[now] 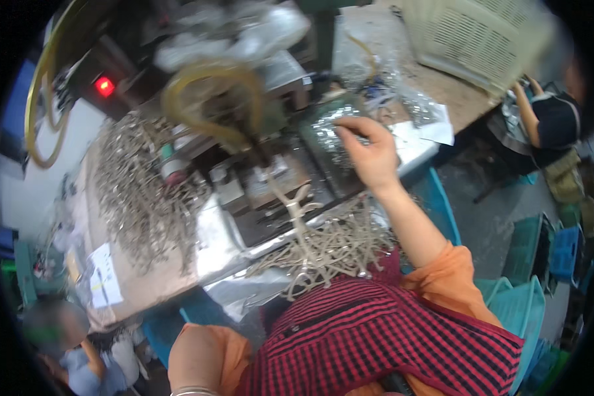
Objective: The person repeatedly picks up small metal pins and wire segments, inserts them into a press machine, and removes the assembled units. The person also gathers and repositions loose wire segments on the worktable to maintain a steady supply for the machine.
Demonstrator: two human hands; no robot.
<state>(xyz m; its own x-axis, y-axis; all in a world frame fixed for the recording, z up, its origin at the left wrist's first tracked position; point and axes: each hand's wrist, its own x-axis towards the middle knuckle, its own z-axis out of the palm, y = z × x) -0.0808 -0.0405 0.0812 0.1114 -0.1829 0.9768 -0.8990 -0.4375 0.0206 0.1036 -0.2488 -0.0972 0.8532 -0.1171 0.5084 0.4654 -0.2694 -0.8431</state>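
Wearer's clothing: red-and-black checked apron or vest (383, 336) over an orange short-sleeved top (445, 277). Thin silver metal bangles (193, 391) circle the left wrist. Right hand (369, 155) and forearm are bare, no glove.

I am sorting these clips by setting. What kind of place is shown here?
Probably a small factory workshop. A bench machine with yellow hoses stands before the person, heaps of branched metal parts lie around it, and the right hand reaches into shiny pieces.

A red indicator light (103, 86) glows beside yellow hoses (212, 99); a cream slatted crate (475, 36) sits behind.
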